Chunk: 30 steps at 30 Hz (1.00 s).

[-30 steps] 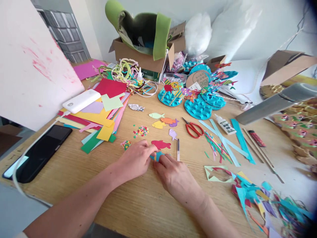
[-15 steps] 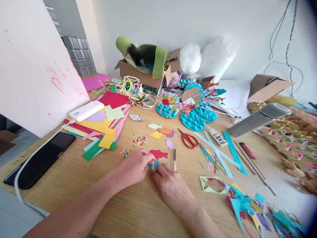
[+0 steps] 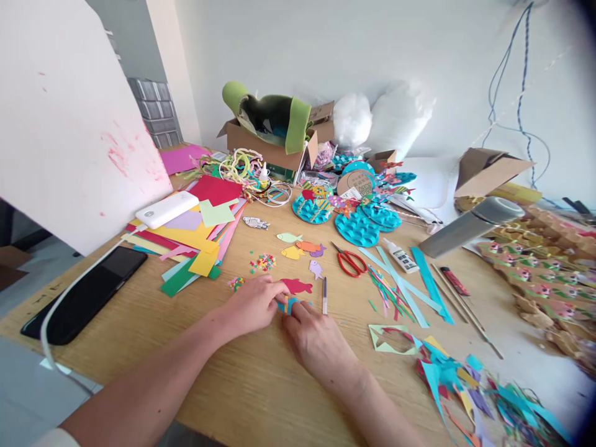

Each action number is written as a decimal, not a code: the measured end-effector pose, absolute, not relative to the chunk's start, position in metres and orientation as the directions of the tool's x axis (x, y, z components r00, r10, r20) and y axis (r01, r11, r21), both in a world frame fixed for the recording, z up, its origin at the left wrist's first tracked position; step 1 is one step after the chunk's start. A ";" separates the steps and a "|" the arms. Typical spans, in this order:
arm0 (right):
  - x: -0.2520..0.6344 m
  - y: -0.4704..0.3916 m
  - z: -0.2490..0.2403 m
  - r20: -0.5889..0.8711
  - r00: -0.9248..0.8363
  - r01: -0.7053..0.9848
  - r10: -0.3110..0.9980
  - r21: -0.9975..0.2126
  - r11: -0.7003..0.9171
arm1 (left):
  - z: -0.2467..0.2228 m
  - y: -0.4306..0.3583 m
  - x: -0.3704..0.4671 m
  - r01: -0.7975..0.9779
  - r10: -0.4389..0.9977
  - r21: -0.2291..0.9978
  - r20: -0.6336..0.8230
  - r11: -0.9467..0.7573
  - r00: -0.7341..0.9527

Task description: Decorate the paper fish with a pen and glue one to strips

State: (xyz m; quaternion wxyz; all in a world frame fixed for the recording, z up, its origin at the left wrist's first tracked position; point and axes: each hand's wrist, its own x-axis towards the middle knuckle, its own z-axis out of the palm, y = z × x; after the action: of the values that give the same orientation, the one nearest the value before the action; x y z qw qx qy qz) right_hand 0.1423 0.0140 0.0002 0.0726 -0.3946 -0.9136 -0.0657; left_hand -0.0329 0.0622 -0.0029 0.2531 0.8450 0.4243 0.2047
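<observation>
A blue paper fish [image 3: 292, 305] lies on the table between my hands, a small yellow strip across it, its lower part covered by fingers. My left hand [image 3: 254, 304] is closed, thumb and forefinger pressed at the strip and the fish's left side. With curled fingers my right hand [image 3: 319, 335] grips the fish from the right. Just beyond lies a red paper fish [image 3: 297, 286], and right of it a pen [image 3: 325, 295]. Farther off are a lilac paper fish [image 3: 315, 269], a yellow one [image 3: 293, 252], an orange one [image 3: 310, 247] and a pale green one [image 3: 289, 237].
Paper confetti [image 3: 263, 262] and coloured sheets [image 3: 186, 233] lie to the left, near a phone [image 3: 88, 295]. Red scissors [image 3: 350, 261], thin paper strips [image 3: 390, 292], a glue bottle [image 3: 401, 257] and a grey flask [image 3: 470, 226] are on the right. Paper scraps [image 3: 456, 379] cover the near right.
The camera view has shifted slightly, so the whole scene sits a little differently. Both hands stay at the blue paper fish with only slight finger movement.
</observation>
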 end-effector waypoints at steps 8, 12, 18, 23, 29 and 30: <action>0.135 0.006 0.005 0.289 -0.735 0.622 0.614 -0.075 0.780 | 0.000 0.071 -0.039 0.515 0.912 0.763 0.240 -0.389 0.334; 0.143 0.008 0.011 0.367 -0.690 0.596 0.624 -0.200 0.778 | -0.002 0.072 -0.040 0.541 0.896 0.721 0.280 -0.433 0.344; 0.165 0.025 0.015 0.443 -0.445 0.750 0.778 -0.291 0.594 | -0.002 0.067 -0.039 0.579 0.768 0.522 0.290 -0.627 0.571; 0.165 0.031 0.005 0.246 -0.609 0.733 0.754 -0.189 0.653 | -0.002 0.063 -0.038 0.602 0.687 0.359 0.186 -0.713 0.703; 0.165 0.033 0.002 0.245 -0.647 0.702 0.722 -0.177 0.689 | 0.000 0.062 -0.039 0.598 0.662 0.324 0.138 -0.733 0.736; 0.165 0.034 0.002 0.257 -0.644 0.701 0.720 -0.179 0.691 | 0.000 0.062 -0.039 0.597 0.660 0.322 0.137 -0.735 0.739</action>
State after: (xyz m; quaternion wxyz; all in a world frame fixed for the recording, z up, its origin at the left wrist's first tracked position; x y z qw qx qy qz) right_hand 0.1647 0.0336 0.0024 0.1555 -0.3920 -0.9062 0.0316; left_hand -0.0388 0.0617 0.0004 0.1294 0.9233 0.3403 0.1221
